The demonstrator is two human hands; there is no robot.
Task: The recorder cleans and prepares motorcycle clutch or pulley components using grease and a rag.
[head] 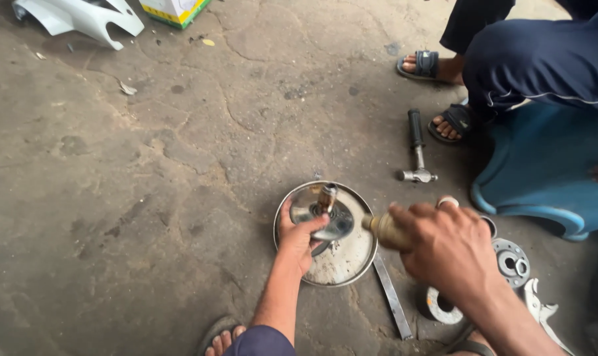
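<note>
Cracked concrete floor (147,165). Left hand (297,238) grips the metal part (325,214) in a round pan (351,264); right hand (444,247) holds a wooden-handled tool (378,227) pointing leftward at it.

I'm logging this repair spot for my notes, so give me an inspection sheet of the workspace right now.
Surface: cracked, stained concrete floor.
Job's things: round metal pan holding a metal part; brass-coloured tool aimed at it.
Clutter: hammer, flat metal bar, flanged disc, metal ring, white panel, box.
Hands: left hand steadies the part; right hand grips the tool.
Cables: nothing seen.
Surroundings: another person squatting in sandals; blue panel.
</note>
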